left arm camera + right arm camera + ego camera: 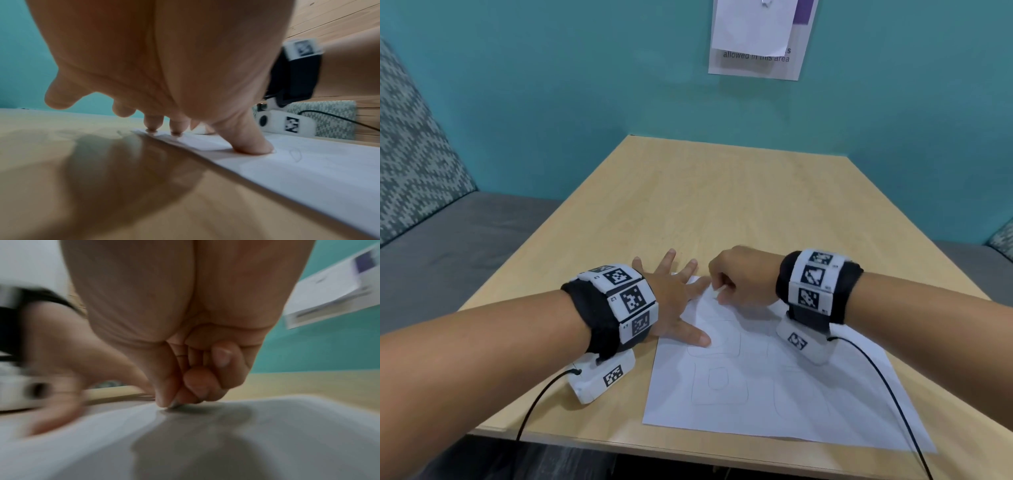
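A white paper sheet with faint pencil outlines lies on the wooden table near its front edge. My left hand is spread flat, its fingertips and thumb pressing down the sheet's far left corner. My right hand is curled just to the right of it, over the sheet's far edge. Its thumb and forefinger pinch a small white object, touching the paper. What the object is I cannot tell; the right wrist view is blurred.
A teal wall stands behind the table with a paper notice pinned on it. A grey bench seat with a patterned back runs along the left. Black cables trail from both wrist cameras over the table's front edge.
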{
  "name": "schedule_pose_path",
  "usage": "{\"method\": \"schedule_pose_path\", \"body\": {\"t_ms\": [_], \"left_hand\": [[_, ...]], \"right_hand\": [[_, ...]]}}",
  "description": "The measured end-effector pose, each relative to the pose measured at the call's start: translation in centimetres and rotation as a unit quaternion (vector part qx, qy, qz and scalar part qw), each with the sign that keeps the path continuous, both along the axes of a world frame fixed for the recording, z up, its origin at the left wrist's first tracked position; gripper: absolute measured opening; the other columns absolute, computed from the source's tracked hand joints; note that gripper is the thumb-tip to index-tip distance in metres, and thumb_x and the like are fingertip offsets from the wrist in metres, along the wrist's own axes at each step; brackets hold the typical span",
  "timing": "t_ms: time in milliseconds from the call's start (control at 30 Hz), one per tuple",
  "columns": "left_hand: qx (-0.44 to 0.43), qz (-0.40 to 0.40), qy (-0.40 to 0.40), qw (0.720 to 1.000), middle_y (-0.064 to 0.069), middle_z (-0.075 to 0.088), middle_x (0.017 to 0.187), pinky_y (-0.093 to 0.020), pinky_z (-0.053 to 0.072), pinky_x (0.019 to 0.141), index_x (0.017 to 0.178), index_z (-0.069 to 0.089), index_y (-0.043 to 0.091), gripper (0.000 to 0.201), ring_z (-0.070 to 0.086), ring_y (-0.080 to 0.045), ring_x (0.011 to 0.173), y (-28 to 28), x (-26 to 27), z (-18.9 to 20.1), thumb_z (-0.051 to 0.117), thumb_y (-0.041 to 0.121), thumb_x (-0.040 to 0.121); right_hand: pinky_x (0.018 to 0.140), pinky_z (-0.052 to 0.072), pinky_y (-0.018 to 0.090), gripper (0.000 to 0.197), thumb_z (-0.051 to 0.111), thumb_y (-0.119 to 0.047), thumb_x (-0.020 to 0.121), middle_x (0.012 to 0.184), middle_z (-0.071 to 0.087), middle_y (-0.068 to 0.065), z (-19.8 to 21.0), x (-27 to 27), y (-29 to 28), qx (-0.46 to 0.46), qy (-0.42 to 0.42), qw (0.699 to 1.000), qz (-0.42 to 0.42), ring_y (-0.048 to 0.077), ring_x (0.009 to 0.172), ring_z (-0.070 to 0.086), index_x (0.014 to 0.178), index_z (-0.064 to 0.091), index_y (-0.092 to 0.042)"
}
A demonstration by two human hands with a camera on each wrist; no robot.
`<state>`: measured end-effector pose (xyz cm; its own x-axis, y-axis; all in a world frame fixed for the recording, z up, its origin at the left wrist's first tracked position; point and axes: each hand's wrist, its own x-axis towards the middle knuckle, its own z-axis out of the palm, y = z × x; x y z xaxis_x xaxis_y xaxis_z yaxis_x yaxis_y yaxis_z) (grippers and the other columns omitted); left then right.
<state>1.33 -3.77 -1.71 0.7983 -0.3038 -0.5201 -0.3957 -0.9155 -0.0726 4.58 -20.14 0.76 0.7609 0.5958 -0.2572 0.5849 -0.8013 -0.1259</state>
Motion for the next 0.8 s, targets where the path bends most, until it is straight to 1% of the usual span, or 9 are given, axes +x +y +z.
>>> {"method": "schedule_pose_path", "body": {"t_ms": [67,167,233,367,433,500,567,667,800], "left_hand": [[-0.002,0.002,0.005,1.000,0.005,-0.026,0.163,-0.075,0.000,0.110,0.156,-0.013,0.037,0.105,-0.031,-0.031,0.146,0.0,0.0,0.0,0.045,0.082,0.080],[0.004,0.003,0.004,1.000,0.005,-0.026,0.162,-0.075,0.000,0.110,0.155,-0.015,0.037,0.108,-0.031,-0.031,0.146,-0.1,-0.1,0.0,0.045,0.083,0.079],[0.006,0.004,0.000,1.000,0.005,-0.027,0.162,-0.075,0.000,0.109,0.155,-0.016,0.037,0.108,-0.031,-0.032,0.146,-0.1,0.0,-0.1,0.045,0.083,0.079],[-0.011,0.004,0.007,1.000,0.005,-0.026,0.163,-0.077,0.001,0.108,0.155,-0.013,0.041,0.105,-0.032,-0.032,0.145,0.1,0.1,-0.2,0.046,0.083,0.078],[-0.001,0.001,-0.003,1.000,0.005,-0.026,0.163,-0.077,0.002,0.108,0.154,-0.015,0.039,0.107,-0.031,-0.032,0.146,0.2,0.1,-0.4,0.044,0.084,0.078],[0.005,0.002,-0.011,1.000,0.005,-0.025,0.163,-0.077,0.003,0.108,0.155,-0.016,0.037,0.108,-0.029,-0.033,0.147,0.1,0.1,-0.5,0.042,0.085,0.077],[0.003,0.003,-0.009,1.000,0.005,-0.025,0.163,-0.077,0.003,0.108,0.155,-0.016,0.038,0.108,-0.030,-0.033,0.146,0.2,0.1,-0.4,0.043,0.085,0.077],[-0.009,0.006,-0.001,1.000,0.005,-0.025,0.163,-0.078,0.003,0.107,0.154,-0.015,0.042,0.106,-0.031,-0.033,0.146,0.2,0.1,-0.4,0.046,0.084,0.077],[0.008,0.003,-0.006,1.000,0.004,-0.026,0.163,-0.078,0.003,0.107,0.154,-0.018,0.037,0.109,-0.030,-0.033,0.146,0.1,0.0,-0.3,0.043,0.085,0.077]], "right_hand": [[0.065,0.046,0.034,0.017,0.059,-0.015,0.084,0.079,0.065,0.017,-0.5,-1.2,0.4,-0.011,0.018,0.999,0.043,0.019,0.065,0.049,0.090,0.064,0.001],[0.069,0.047,0.032,0.011,0.061,-0.017,0.086,0.082,0.065,0.004,0.1,0.2,-0.2,-0.016,-0.011,1.000,0.000,0.020,0.074,0.056,0.092,0.065,-0.008],[0.069,0.047,0.030,0.010,0.062,-0.017,0.087,0.082,0.063,0.001,0.3,0.7,-0.6,-0.006,-0.016,1.000,-0.015,0.020,0.076,0.056,0.092,0.065,-0.010],[0.062,0.040,0.025,0.007,0.062,-0.016,0.086,0.068,0.052,-0.009,-0.8,-2.0,0.2,0.004,0.029,0.997,0.073,0.011,0.062,0.048,0.085,0.055,-0.017],[0.061,0.038,0.023,0.004,0.062,-0.017,0.087,0.067,0.049,-0.013,-0.5,-0.8,-0.2,0.002,0.010,0.999,0.041,0.010,0.063,0.048,0.089,0.059,-0.016],[0.066,0.043,0.026,0.008,0.062,-0.017,0.087,0.073,0.056,-0.008,0.1,0.5,-0.8,0.005,-0.012,1.000,-0.004,0.017,0.072,0.054,0.092,0.063,-0.011],[0.069,0.047,0.031,0.010,0.062,-0.017,0.086,0.078,0.064,0.000,-0.1,0.1,-0.5,0.008,-0.008,1.000,0.007,0.018,0.072,0.055,0.091,0.064,-0.009],[0.064,0.042,0.028,0.007,0.062,-0.017,0.086,0.070,0.055,-0.005,-0.7,-1.9,0.4,0.001,0.030,0.998,0.061,0.011,0.061,0.048,0.090,0.061,-0.010],[0.068,0.046,0.030,0.011,0.061,-0.016,0.086,0.080,0.063,0.001,0.3,0.4,-0.6,-0.005,-0.014,1.000,-0.006,0.020,0.074,0.055,0.092,0.065,-0.007]]}}
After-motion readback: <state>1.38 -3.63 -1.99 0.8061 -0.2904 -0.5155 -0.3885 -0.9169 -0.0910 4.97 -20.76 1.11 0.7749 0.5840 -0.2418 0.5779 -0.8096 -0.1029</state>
